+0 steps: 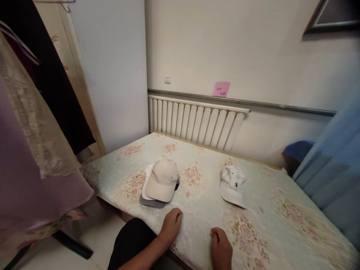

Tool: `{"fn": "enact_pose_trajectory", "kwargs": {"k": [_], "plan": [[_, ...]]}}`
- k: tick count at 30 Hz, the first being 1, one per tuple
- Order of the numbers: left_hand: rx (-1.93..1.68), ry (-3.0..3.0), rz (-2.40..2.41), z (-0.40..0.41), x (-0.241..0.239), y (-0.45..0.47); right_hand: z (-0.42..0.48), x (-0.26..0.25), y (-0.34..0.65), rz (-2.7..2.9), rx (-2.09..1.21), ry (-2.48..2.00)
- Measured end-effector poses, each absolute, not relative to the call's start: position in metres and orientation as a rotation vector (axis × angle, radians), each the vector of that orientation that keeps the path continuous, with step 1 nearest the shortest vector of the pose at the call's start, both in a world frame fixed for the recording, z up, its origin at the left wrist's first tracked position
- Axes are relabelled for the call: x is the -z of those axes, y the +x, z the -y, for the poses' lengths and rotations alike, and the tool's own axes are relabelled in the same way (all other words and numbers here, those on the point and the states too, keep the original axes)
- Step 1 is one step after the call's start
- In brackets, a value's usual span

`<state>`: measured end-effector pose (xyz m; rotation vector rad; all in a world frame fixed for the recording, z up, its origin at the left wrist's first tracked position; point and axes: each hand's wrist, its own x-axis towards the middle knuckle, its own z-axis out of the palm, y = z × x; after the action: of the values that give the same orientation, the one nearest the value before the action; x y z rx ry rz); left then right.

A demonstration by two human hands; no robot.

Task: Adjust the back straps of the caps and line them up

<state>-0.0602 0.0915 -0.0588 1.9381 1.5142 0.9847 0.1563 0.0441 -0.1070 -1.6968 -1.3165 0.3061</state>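
Just two hands point(171, 225) point(222, 246), fingers point(177, 213) in loose, empty fists, near one cap stack point(163, 177) and one white cap point(233, 182).

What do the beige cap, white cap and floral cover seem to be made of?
Beige cap: probably matt cloth, perhaps cotton; no shine shows.
White cap: likely soft matt cloth too; it looks creased and dented.
Floral cover: perhaps plastic-coated, given its faint sheen, but plain fabric is possible.

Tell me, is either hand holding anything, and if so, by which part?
Nothing that I can see: the left hand and the right hand are both curled, touching neither the stacked caps nor the lone white cap.
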Motion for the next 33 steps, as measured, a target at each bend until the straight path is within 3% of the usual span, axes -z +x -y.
{"fn": "enact_pose_trajectory", "kwargs": {"k": [8,13,21,33], "plan": [[-1.382,1.811,-1.935,-0.114,0.027,-0.136,-0.043,0.107,0.156,1.32,-0.291,-1.701],[-1.03,1.694,-2.37,-0.139,0.007,-0.153,-0.044,0.107,0.155,1.32,-0.299,-1.716],[-0.734,1.453,-2.399,-0.18,-0.003,-0.173,-0.045,0.107,0.155,1.31,-0.307,-1.73],[-0.81,1.311,-2.26,-0.2,-0.013,-0.183,-0.045,0.108,0.154,1.318,-0.336,-1.756]]}}
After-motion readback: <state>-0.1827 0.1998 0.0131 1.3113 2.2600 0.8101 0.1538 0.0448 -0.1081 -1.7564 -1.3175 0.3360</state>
